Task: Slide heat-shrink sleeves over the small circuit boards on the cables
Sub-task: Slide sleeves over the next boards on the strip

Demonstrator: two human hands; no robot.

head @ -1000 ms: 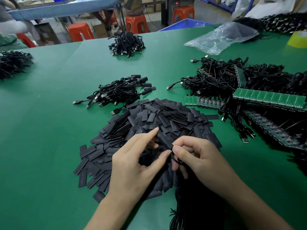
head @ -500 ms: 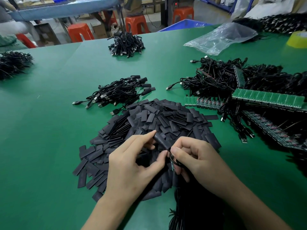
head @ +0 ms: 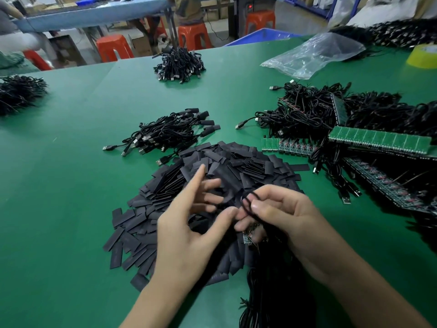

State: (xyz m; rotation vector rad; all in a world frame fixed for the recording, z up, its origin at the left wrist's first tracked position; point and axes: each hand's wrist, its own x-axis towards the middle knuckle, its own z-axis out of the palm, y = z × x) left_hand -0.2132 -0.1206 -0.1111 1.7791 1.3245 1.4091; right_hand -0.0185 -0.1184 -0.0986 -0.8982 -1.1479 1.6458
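Head view: flat black rectangular sleeves [head: 236,162]

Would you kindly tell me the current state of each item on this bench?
left hand: open, fingers spread, blurred.
right hand: gripping a looped cable.
circuit board: bare, no sleeve on yet.
sleeves: loose flat heap on the table.
cable bundle: ends already sleeved.
plastic bag: crumpled, lying on the table.
board strip: in one piece.
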